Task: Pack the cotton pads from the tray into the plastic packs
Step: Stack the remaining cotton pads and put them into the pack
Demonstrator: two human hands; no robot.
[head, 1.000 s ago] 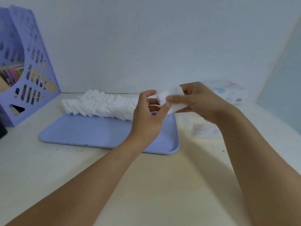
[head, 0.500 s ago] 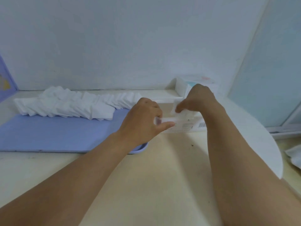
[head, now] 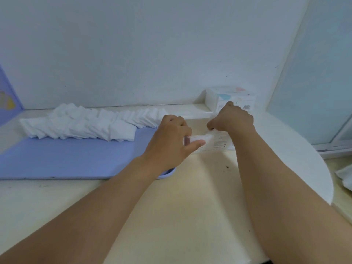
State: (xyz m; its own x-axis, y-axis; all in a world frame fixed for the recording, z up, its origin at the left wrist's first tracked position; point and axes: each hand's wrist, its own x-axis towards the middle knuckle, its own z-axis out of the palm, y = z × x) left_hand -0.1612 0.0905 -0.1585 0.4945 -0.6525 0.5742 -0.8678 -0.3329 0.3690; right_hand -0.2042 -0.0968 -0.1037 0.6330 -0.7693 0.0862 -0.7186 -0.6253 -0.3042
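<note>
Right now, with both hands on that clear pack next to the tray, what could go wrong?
The clear plastic pack looks flimsy, and the left hand and right hand both pinch its edges; it might buckle or slip, spilling pads. The left forearm crosses the blue tray near its corner and could nudge it. The leaning row of cotton pads might then topple.

1. Tray (head: 66, 161) sits on table (head: 181, 197) at 9 o'clock; cotton pads (head: 85, 124) lie in a row along its far edge.
2. Plastic pack (head: 215, 142) rests on table just right of tray, at 12 o'clock, btwn left hand (head: 171, 141) & right hand (head: 232, 119).
3. Second pack (head: 228, 98) stands behind it, approx. 1 o'clock, vs. wall (head: 152, 54).
</note>
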